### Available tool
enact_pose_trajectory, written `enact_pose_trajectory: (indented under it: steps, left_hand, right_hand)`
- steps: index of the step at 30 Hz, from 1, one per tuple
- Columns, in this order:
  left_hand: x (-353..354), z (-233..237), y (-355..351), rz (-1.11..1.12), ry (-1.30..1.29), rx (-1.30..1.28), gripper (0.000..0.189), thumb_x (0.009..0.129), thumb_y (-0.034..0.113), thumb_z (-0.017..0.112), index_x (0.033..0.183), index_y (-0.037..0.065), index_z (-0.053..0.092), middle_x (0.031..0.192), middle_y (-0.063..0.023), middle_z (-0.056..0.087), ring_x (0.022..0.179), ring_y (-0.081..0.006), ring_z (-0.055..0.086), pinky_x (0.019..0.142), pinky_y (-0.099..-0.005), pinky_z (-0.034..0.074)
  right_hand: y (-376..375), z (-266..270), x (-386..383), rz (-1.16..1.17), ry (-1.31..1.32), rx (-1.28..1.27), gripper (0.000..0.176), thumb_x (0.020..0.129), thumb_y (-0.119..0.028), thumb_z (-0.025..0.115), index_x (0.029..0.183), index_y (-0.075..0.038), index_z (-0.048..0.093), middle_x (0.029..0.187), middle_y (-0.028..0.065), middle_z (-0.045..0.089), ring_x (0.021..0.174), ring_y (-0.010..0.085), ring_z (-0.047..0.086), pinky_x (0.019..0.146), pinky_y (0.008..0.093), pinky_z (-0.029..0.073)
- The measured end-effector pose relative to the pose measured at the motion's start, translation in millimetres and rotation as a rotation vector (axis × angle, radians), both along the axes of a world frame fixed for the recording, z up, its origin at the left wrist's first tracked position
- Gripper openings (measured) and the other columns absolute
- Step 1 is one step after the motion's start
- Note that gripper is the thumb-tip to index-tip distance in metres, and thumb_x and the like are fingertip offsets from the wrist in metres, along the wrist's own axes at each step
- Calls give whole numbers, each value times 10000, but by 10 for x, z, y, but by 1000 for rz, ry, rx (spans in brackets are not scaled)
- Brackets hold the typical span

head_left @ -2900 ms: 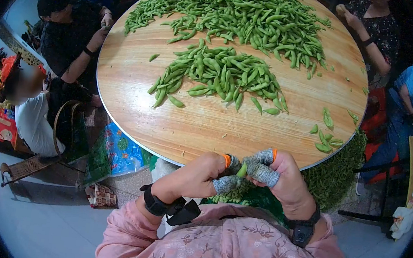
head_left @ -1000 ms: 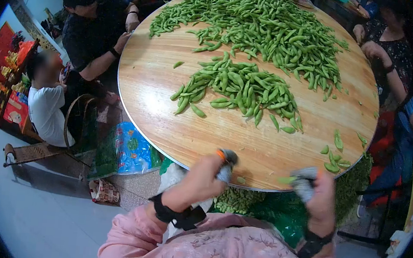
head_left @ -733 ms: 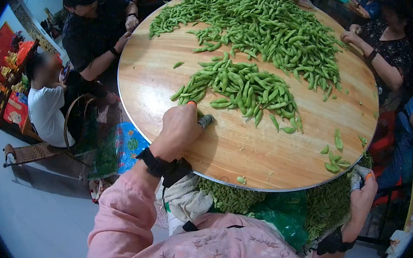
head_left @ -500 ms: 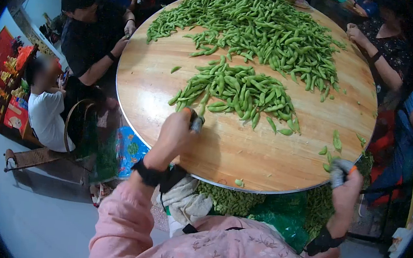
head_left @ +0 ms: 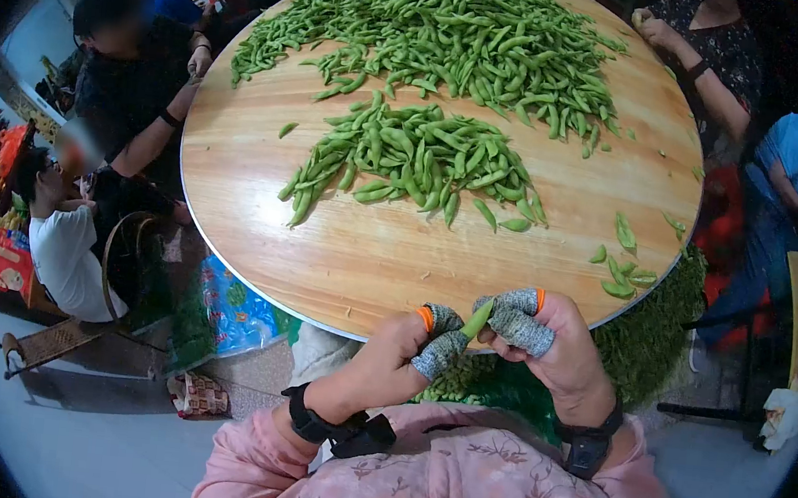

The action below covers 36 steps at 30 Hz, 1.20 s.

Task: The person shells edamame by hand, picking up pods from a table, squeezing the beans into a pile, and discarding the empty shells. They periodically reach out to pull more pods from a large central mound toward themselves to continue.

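Note:
A green soybean pod (head_left: 478, 320) is held up at the table's front edge between my two hands. My left hand (head_left: 400, 353) pinches its lower part between a thumb and finger in grey knitted finger covers. My right hand (head_left: 558, 346), with similar covers, has its thumb and finger closed against the pod's upper side. A small heap of pods (head_left: 417, 160) lies beyond my hands on the round wooden table (head_left: 340, 267). Several discarded-looking pods (head_left: 620, 285) rest near the table's right edge.
A much larger heap of pods (head_left: 439, 32) covers the table's far side. Below the front edge are shelled beans (head_left: 458, 381), and a pile of empty hulls (head_left: 643, 354) lies at the right. One person (head_left: 133, 70) sits at the left, another (head_left: 705, 62) at the right.
My left hand has moved right and down from the small heap, my right hand left from the table's right edge. They now meet at a pod. The view has shifted slightly.

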<state>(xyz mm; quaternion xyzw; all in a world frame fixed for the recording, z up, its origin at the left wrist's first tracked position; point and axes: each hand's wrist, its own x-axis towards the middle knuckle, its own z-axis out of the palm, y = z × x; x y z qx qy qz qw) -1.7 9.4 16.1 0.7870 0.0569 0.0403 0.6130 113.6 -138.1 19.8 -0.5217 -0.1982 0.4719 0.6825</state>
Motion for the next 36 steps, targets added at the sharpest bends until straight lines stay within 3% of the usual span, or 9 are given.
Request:
enact_pose_trajectory:
  steps: [6,12,18,27,30,32,33,35,36]
  left_hand:
    - [-2,87,50,-105,-7,131,102,780,92,485,777,-6,513,629,-61,482,564,-163,463,531,-250,380]
    - [0,84,35,-137,-19,31,122,777,111,495,781,-9,519,644,-69,506,578,-161,483,532,-258,387]
    - [7,128,7,-122,-85,28,125,780,105,487,790,-15,521,650,-60,505,590,-141,471,539,-248,383]
    - [-9,87,29,-159,-7,5,133,783,105,482,788,-22,519,639,-56,488,584,-120,441,529,-240,370]
    - [-21,23,-8,-146,85,-85,117,764,91,505,805,-16,523,646,-80,507,576,-155,472,517,-261,382]
    - [-34,41,-82,-42,-14,381,168,662,97,565,801,17,517,614,-159,505,575,-305,527,481,-357,390]
    - [-33,26,-107,-40,-12,381,168,662,97,565,801,17,517,614,-159,505,575,-305,527,481,-357,390]
    - [-20,-13,-141,31,-139,762,119,714,54,541,823,5,530,644,-140,531,534,-247,506,496,-300,405]
    - [-23,-19,-138,32,-141,764,119,714,54,541,823,5,530,644,-140,531,534,-247,506,496,-300,405]
  right_hand:
    - [-11,32,-12,27,-12,-16,154,812,-148,520,887,-35,591,645,-44,541,522,8,434,453,136,318]
    - [4,-26,-34,31,-108,16,160,808,-145,524,896,-26,584,697,-12,580,542,9,457,464,134,335]
    - [-60,32,-17,14,23,34,166,809,-143,522,899,-15,577,714,6,589,548,12,468,464,133,345]
    - [-48,34,-35,21,-21,-41,149,798,-137,536,873,-17,583,697,-4,585,544,15,466,464,142,346]
    - [-52,-43,-41,-15,-67,-13,139,795,-131,539,862,-18,586,691,-6,583,546,20,466,470,149,351]
    - [-53,-45,-42,-75,-64,-33,129,790,-109,542,860,-10,586,688,-6,582,558,29,474,491,158,368]
    - [-38,-36,-51,-73,-62,-33,129,790,-109,542,860,-10,586,688,-6,582,558,29,474,491,158,368]
    - [-9,-5,-66,-34,-152,-54,121,785,-79,540,861,5,584,695,3,582,580,43,490,520,176,391]
    - [-9,-13,-67,-34,-154,-53,121,785,-79,540,861,5,584,695,3,582,580,43,490,520,176,391]
